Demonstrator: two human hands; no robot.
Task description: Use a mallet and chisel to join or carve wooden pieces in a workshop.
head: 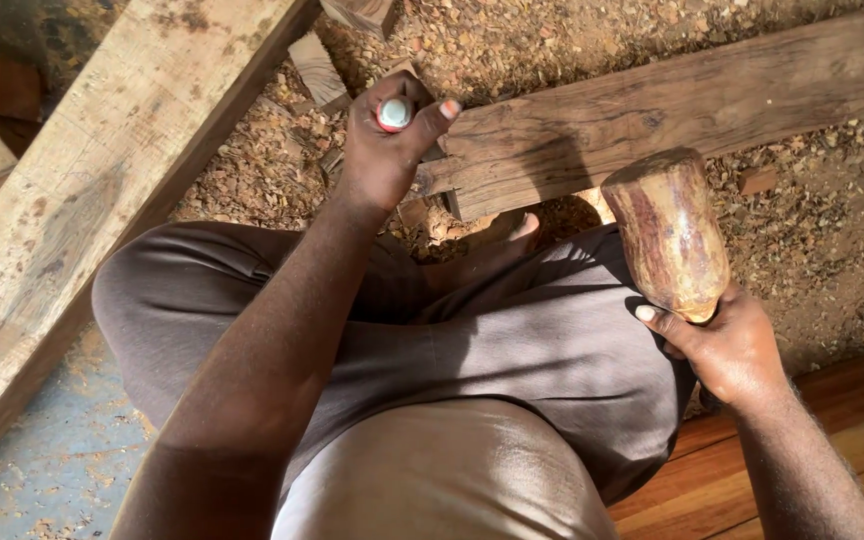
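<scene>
While I am sitting over the far plank (672, 105), my left hand (382, 150) is gripping a chisel handle (394, 113) upright against it, and my right hand (727, 345) is clenching the raised wooden mallet (667, 235); no cut is showing yet.

The plank (672, 110) lies on the wood-chip floor (832, 230) before the knees. The left hand (382, 150) sits at the plank's left end; the mallet (667, 235) hangs just nearer than the plank; a beam (102, 190) slants well left.
</scene>
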